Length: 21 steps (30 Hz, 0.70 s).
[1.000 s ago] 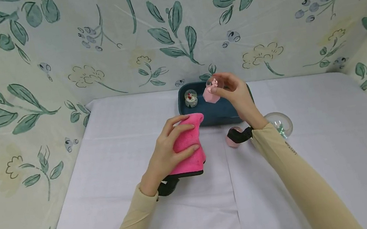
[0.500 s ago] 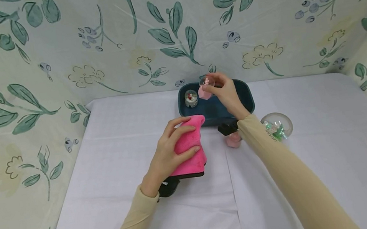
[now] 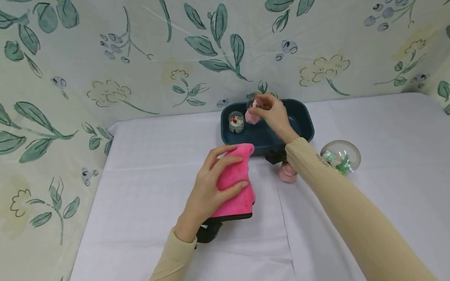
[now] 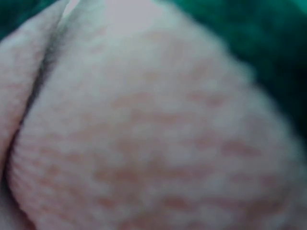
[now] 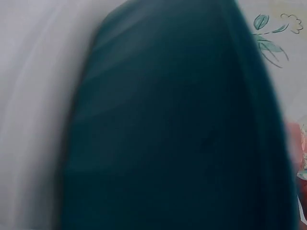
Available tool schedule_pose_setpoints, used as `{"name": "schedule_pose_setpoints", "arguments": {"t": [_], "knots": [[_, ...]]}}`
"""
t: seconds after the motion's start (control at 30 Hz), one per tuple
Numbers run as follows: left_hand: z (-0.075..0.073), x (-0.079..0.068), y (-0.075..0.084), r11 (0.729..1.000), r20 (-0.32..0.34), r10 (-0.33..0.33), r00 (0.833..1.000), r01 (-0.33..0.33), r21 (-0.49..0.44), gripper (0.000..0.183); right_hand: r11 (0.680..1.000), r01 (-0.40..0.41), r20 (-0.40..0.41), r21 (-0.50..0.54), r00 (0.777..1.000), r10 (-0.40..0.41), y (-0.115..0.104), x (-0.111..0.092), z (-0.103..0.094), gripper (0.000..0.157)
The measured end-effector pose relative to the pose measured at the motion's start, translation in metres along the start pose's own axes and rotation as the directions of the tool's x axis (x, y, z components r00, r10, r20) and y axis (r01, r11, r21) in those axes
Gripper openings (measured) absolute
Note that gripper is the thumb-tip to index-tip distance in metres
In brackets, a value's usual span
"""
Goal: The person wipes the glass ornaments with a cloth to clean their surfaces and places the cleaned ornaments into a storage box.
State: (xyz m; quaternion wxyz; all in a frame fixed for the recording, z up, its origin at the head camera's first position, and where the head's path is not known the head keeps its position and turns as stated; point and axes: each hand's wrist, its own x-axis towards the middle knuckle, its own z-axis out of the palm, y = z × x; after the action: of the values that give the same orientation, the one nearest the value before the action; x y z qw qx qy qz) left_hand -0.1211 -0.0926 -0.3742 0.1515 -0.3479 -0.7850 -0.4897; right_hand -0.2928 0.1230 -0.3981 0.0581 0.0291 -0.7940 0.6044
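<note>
My left hand (image 3: 203, 190) grips a folded bright pink cloth (image 3: 237, 188) with dark trim, held in front of the tray. In the left wrist view blurred skin fills most of the picture. With thumb and fingers my right hand (image 3: 277, 115) holds a small snow globe (image 3: 252, 117), which has a pink faceted base and a clear dome. It is at the left part of the dark teal tray (image 3: 301, 123), close beside a white snow globe (image 3: 236, 122) with a red figure inside. The right wrist view shows mostly the tray (image 5: 168, 120).
A pink rose-like object (image 3: 287, 173) lies in front of the tray, partly behind the right sleeve. To its right stands a larger clear globe (image 3: 348, 155) with green and white pieces inside. White cloth (image 3: 160, 168) covers the table; a leaf-patterned curtain (image 3: 156, 73) hangs behind.
My right hand has moved left and lower over the tray, bringing the pink snow globe beside the white one. The left hand still holds the cloth. The head view has tilted slightly.
</note>
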Motion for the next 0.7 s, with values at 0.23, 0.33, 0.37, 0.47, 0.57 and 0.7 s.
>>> {"name": "schedule_pose_setpoints", "arguments": {"t": [0.23,0.33,0.37,0.47,0.57,0.7], "knots": [[0.001,0.0,0.0,1.0,0.004,0.003,1.0,-0.003,-0.003,0.049,1.0,-0.002,-0.017,-0.025,1.0,0.001,0.009,0.003,0.003,0.047],[0.002,0.0,0.0,1.0,0.006,0.001,1.0,-0.001,-0.002,0.049,0.999,0.005,-0.016,-0.039,1.0,-0.005,0.013,0.003,0.003,0.046],[0.002,0.0,0.0,1.0,0.006,-0.001,1.0,0.001,0.0,0.049,0.999,0.006,-0.013,-0.044,1.0,-0.006,0.014,0.004,0.004,0.046],[0.003,0.0,-0.001,1.0,0.005,-0.006,1.0,0.006,0.001,0.05,0.999,0.001,-0.009,-0.052,1.0,-0.001,0.019,0.006,0.004,0.046],[0.003,-0.001,-0.002,1.0,0.003,-0.003,1.0,0.003,-0.001,0.05,0.998,-0.008,-0.004,-0.064,1.0,0.007,0.022,0.008,0.003,0.045],[0.003,0.0,-0.003,1.0,0.0,0.012,1.0,-0.012,-0.005,0.049,0.996,-0.031,0.011,-0.082,0.999,0.032,0.024,0.009,0.003,0.046]]}}
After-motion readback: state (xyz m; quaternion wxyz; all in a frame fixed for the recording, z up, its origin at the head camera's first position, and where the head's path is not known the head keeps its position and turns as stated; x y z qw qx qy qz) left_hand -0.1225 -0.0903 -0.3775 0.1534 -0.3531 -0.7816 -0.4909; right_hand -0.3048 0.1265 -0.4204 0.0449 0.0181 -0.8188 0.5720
